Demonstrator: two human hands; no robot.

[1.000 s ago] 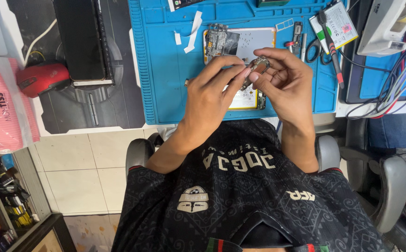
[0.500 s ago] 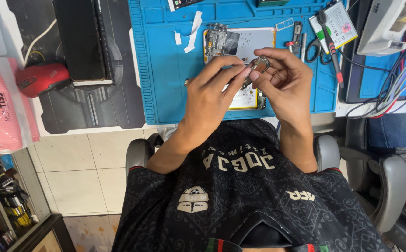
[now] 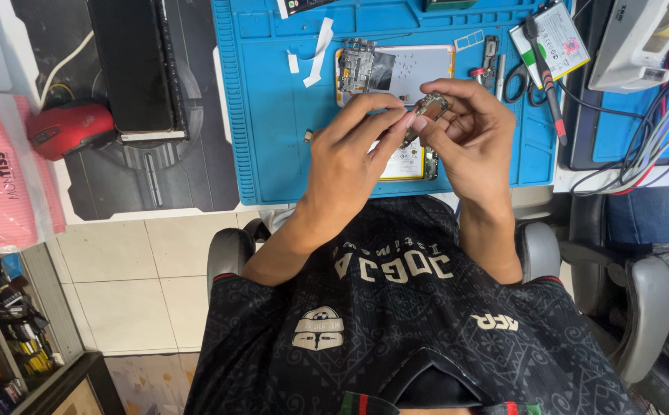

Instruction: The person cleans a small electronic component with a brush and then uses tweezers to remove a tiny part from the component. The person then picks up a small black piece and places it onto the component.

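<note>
My left hand (image 3: 346, 157) and my right hand (image 3: 469, 142) meet above a blue work mat (image 3: 273, 115). Together they pinch a small grey metal phone part (image 3: 431, 104) between fingertips. My right hand holds the part from the right, while my left thumb and forefinger press on its lower left edge. Beneath the hands lies an opened phone (image 3: 396, 69) with its circuit board exposed at the upper left; its lower half is hidden by my fingers. A tiny loose component (image 3: 308, 138) rests on the mat left of my left hand.
Scissors (image 3: 515, 81), a screwdriver (image 3: 544, 73) and a phone battery (image 3: 554, 34) lie at the mat's right. A white device (image 3: 642, 38) and tangled cables (image 3: 642, 146) sit further right. A red mouse (image 3: 69, 129), a black slab (image 3: 131, 65) and a pink tissue pack (image 3: 0, 184) are left.
</note>
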